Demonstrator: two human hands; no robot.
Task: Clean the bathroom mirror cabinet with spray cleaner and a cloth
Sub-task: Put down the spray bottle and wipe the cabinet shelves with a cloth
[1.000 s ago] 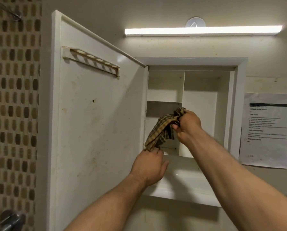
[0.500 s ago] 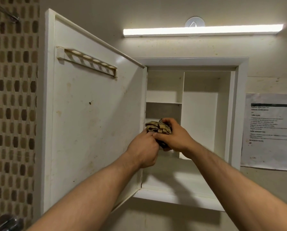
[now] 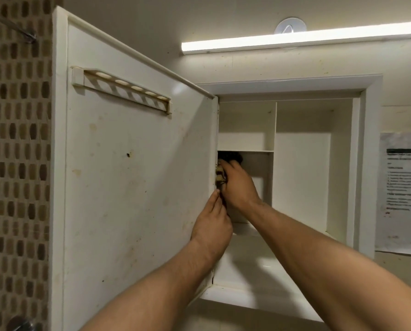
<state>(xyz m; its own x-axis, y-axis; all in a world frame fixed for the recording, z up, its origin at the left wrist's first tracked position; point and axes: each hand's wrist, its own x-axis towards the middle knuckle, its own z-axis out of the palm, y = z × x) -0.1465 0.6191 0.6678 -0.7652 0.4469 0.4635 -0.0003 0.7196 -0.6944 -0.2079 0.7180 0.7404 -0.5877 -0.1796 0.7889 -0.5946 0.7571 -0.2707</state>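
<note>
Cloth [image 3: 220, 175] pressed at the cabinet's [image 3: 367, 163] hinge-side edge
The right hand [image 3: 238, 185] clamps the bunched checked cloth against the left inner edge, just under the small shelf [image 3: 247, 151], likely to scrub the seam beside the open door [image 3: 133, 175]. The left hand [image 3: 211, 225] sits just below, fingertips at the cloth's lower end, perhaps steadying it; whether it pinches I cannot tell.

There's just the one camera, worn on the person's head, facing forward and tipped up into the open mirror cabinet [image 3: 364, 163] from close by. The left forearm [image 3: 152, 295] and right forearm [image 3: 331, 271] enter from the bottom edge. The cabinet door [image 3: 133, 187] fills the left half, and the strip light [image 3: 295, 40] runs along the top.
</note>
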